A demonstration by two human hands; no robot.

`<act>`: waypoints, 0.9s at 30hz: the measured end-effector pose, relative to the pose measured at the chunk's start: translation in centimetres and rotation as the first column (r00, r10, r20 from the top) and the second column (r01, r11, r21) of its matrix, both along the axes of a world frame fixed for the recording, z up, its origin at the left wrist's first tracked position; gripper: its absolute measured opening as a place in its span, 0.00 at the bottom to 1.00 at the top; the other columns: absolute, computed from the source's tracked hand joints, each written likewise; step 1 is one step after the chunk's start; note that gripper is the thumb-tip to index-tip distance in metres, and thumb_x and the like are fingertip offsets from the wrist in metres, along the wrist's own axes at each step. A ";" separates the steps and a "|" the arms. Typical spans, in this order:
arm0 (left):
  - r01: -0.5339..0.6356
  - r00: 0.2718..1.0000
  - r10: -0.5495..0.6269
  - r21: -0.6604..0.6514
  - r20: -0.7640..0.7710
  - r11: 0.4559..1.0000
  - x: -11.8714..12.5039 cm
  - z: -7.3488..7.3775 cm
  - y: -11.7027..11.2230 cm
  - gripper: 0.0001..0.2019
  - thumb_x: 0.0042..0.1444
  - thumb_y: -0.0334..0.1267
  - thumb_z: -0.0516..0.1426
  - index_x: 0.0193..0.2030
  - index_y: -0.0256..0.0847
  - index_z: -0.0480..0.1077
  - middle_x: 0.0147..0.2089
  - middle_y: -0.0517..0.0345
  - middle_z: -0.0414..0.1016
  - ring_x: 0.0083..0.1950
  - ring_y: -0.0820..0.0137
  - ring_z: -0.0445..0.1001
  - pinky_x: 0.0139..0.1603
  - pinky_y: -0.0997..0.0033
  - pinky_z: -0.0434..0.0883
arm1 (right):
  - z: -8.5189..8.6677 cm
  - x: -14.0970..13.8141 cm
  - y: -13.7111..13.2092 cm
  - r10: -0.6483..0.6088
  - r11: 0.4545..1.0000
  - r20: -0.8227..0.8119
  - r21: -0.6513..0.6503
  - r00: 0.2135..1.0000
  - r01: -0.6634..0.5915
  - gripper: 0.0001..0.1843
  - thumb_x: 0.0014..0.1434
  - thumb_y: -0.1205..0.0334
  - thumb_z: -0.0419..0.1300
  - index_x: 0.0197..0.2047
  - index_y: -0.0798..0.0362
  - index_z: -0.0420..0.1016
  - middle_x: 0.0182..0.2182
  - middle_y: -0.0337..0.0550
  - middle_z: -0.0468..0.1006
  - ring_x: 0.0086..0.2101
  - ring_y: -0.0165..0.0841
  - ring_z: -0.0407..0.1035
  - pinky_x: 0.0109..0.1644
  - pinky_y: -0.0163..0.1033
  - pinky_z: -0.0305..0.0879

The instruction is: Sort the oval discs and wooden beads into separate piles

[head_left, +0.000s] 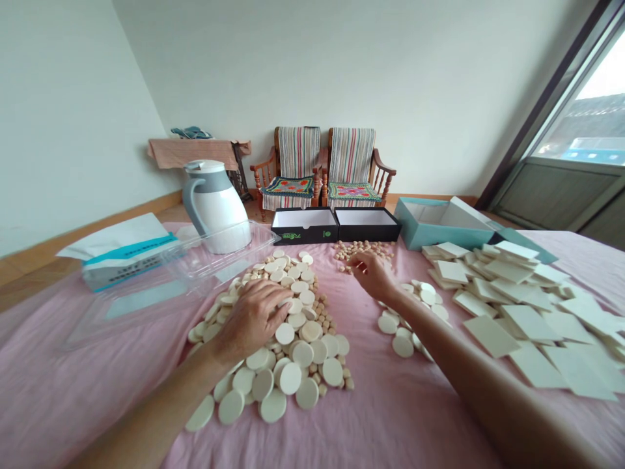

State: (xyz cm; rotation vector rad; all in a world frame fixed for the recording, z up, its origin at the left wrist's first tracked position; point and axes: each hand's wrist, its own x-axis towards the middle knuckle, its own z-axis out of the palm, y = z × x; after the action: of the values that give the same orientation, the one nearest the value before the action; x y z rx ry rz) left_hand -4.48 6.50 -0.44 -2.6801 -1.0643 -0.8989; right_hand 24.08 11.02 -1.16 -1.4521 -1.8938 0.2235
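Observation:
My left hand (pixel 251 318) rests over a broad pile of pale round wooden discs (pixel 290 378), fingers curled together. The edge of one wooden disc (pixel 285 303) shows at its thumb and fingertips. Small wooden beads (pixel 326 318) lie among and beside these discs. My right hand (pixel 375 275) is at the near side of a separate heap of small wooden beads (pixel 359 247). Its fingers are bent into a pinch, and whatever they hold is too small to make out. Beneath the right forearm lies a smaller group of wooden discs (pixel 403 342).
Square wooden tiles (pixel 532 326) are heaped at the right. Two black boxes (pixel 305 228) (pixel 368 227) and a light-blue box (pixel 430 225) stand at the back. On the left are a white jug (pixel 219 208), a tissue pack (pixel 127 254) and a clear plastic tray (pixel 146 303).

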 end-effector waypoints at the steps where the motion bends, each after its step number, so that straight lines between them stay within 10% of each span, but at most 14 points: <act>1: 0.000 1.000 0.000 0.002 -0.001 1.000 0.0 0.0 0.0 0.09 0.60 0.36 0.53 0.44 0.41 0.73 0.41 0.53 0.78 0.45 0.65 0.72 0.51 0.59 0.65 | -0.1 -0.7 -0.4 0.103 0.994 -0.003 -0.047 0.995 -0.103 0.14 0.48 0.77 0.52 0.34 0.55 0.74 0.32 0.42 0.74 0.29 0.28 0.67 0.33 0.32 0.62; 5: -0.001 1.000 0.001 -0.003 -0.007 1.000 0.1 0.1 -0.1 0.09 0.61 0.36 0.53 0.44 0.40 0.73 0.41 0.53 0.78 0.45 0.64 0.72 0.51 0.59 0.65 | -0.5 -3.6 -2.0 0.377 0.918 0.010 -0.137 0.926 -0.373 0.20 0.46 0.81 0.51 0.38 0.55 0.75 0.35 0.43 0.76 0.31 0.27 0.68 0.36 0.31 0.63; 11: -0.003 1.000 0.003 -0.007 -0.005 1.000 0.1 0.3 -0.1 0.09 0.61 0.36 0.53 0.44 0.40 0.73 0.41 0.54 0.77 0.45 0.65 0.72 0.52 0.59 0.64 | -1.6 -4.7 -2.4 0.410 0.911 0.042 -0.073 0.911 -0.406 0.17 0.44 0.82 0.51 0.33 0.56 0.73 0.31 0.42 0.74 0.33 0.28 0.65 0.38 0.32 0.60; 17: -0.010 1.000 0.010 -0.005 -0.002 1.000 0.1 0.2 -0.1 0.09 0.60 0.36 0.53 0.44 0.40 0.73 0.41 0.54 0.77 0.45 0.65 0.72 0.52 0.59 0.64 | -1.7 -1.3 -0.3 0.069 0.997 0.068 -0.039 0.995 -0.066 0.11 0.44 0.78 0.52 0.29 0.54 0.67 0.28 0.39 0.69 0.27 0.28 0.62 0.31 0.32 0.56; 22: -0.003 1.000 0.003 -0.004 -0.001 1.000 0.1 0.2 -0.1 0.09 0.60 0.36 0.54 0.44 0.41 0.74 0.41 0.54 0.77 0.45 0.65 0.72 0.52 0.59 0.64 | -0.2 1.1 0.5 -0.272 0.958 0.007 0.100 0.962 0.270 0.16 0.47 0.76 0.51 0.39 0.54 0.70 0.39 0.48 0.70 0.32 0.33 0.65 0.34 0.35 0.60; 27: 0.003 1.000 -0.003 0.006 0.000 1.000 0.1 0.4 -0.2 0.09 0.60 0.36 0.53 0.43 0.40 0.74 0.40 0.54 0.78 0.45 0.65 0.72 0.51 0.59 0.65 | 0.5 -1.3 -1.0 0.082 0.995 0.029 -0.050 0.996 -0.081 0.13 0.48 0.77 0.52 0.34 0.55 0.72 0.33 0.44 0.73 0.31 0.30 0.67 0.34 0.34 0.62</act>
State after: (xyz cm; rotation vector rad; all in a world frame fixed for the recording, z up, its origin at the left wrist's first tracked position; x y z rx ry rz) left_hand -4.34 6.30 -0.03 -2.6773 -1.0567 -0.9015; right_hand 22.79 9.99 -0.70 -1.4192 -1.9872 0.2896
